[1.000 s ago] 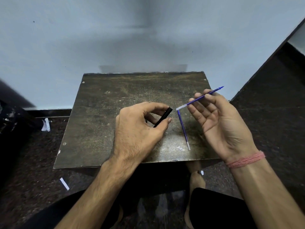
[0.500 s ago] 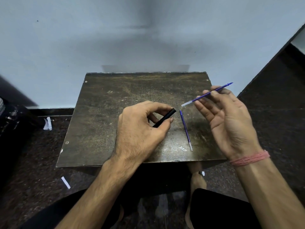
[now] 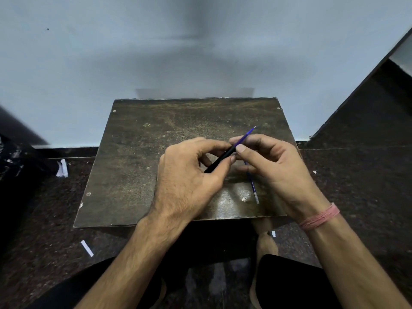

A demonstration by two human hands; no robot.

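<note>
Over the middle of a dark worn tabletop [image 3: 138, 166], my left hand [image 3: 187, 181] grips a black pen barrel [image 3: 219, 161] that slants up to the right. My right hand [image 3: 274, 166] pinches a thin blue refill [image 3: 245, 137] between thumb and fingers. The refill's lower end sits at the mouth of the barrel, in line with it, and its upper tip pokes out past my fingers. A second blue refill [image 3: 253, 188] lies flat on the table under my right hand, partly hidden by it.
The small table stands against a pale wall [image 3: 111, 63] on a dark speckled floor [image 3: 356, 186]. Scraps of white paper [image 3: 86, 248] lie on the floor to the left. My knees and a bare foot [image 3: 266, 244] show below the table's near edge.
My right hand has swung the refill in from the right and brought its end to the barrel in my left hand. The hands, apart before, now meet.
</note>
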